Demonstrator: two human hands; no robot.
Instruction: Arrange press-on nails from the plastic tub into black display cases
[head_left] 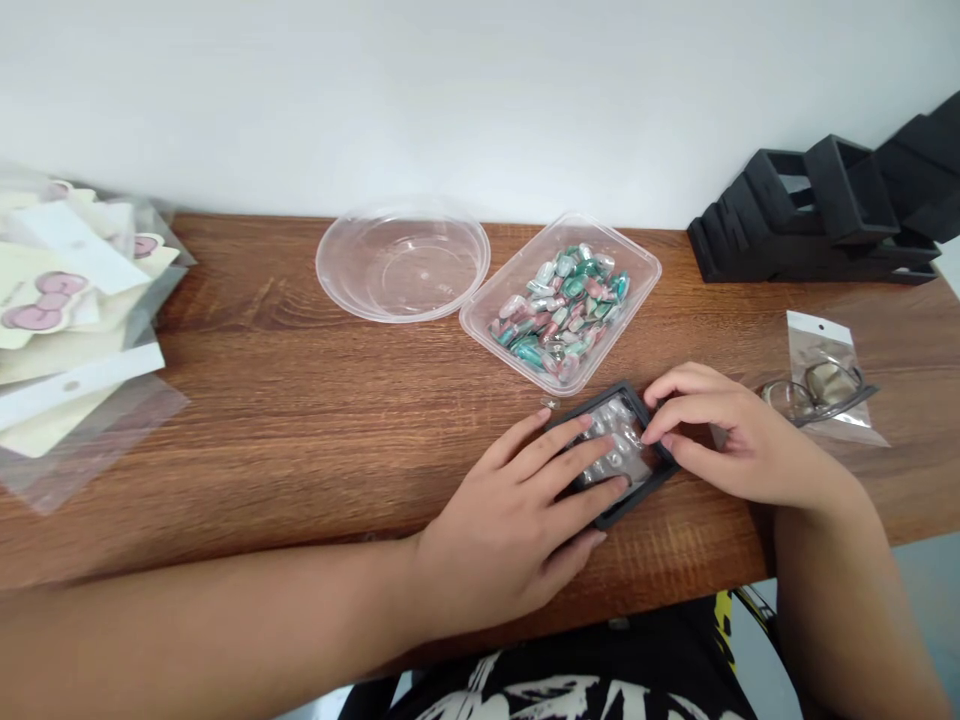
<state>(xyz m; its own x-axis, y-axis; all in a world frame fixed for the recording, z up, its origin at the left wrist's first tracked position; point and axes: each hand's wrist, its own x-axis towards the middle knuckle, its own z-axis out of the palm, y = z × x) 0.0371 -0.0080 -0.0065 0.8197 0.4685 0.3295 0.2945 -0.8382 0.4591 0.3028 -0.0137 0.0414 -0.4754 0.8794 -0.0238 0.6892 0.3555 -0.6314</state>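
A small black box (pixel 630 508) lies tilted on the wooden table, with clear, bubble-like plastic (pixel 616 440) inside its rim. Across its left part lies my left hand (pixel 525 505), fingers spread over the clear plastic. My right hand (pixel 724 435) is at the box's upper right edge, thumb and fingertips close together; whatever they may pinch is too small to make out. Just behind the box stands a clear rectangular tub (pixel 645 268) holding several shiny green, pink and silver nail-shaped pieces (pixel 562 310). One small clear piece (pixel 551 402) lies between tub and box.
An empty round clear container (pixel 405 260) touches the tub's left side. Bags with pink bow cards (pixel 56 300) are piled at the left. Black boxes (pixel 817 220) are stacked at the back right. Glasses (pixel 817 400) rest on a clear bag (pixel 851 425) at the right.
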